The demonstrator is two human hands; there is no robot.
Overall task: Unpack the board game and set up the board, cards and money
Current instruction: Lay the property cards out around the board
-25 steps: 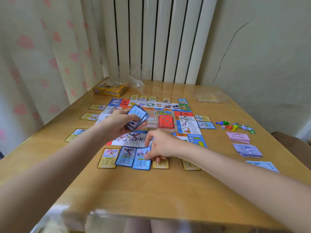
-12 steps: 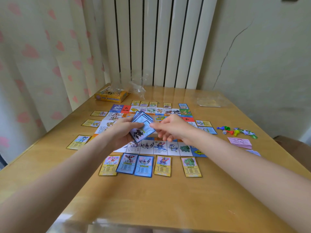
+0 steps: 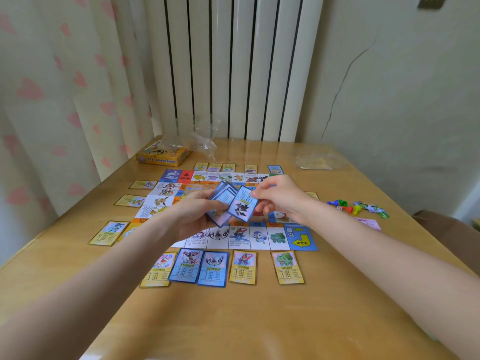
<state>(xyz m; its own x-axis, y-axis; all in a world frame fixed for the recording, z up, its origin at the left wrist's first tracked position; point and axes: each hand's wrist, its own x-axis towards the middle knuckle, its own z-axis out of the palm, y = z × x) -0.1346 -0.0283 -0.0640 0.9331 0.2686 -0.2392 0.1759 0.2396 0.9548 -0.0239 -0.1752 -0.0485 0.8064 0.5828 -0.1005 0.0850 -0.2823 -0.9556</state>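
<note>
**Card-laying well along, a few left in hand**

Your right hand (image 3: 279, 197) pinches one blue card (image 3: 242, 205) by its top corner, drawing it off the small fan of cards (image 3: 223, 201) your left hand (image 3: 196, 216) grips, both held above the board (image 3: 233, 203). The board lies unfolded on the table (image 3: 259, 320), with cards (image 3: 223, 267) already set along its near, left and far edges. Tokens (image 3: 348, 205) and pink money (image 3: 367, 224) wait to the right. What remains, it seems: the handful you hold.
</note>
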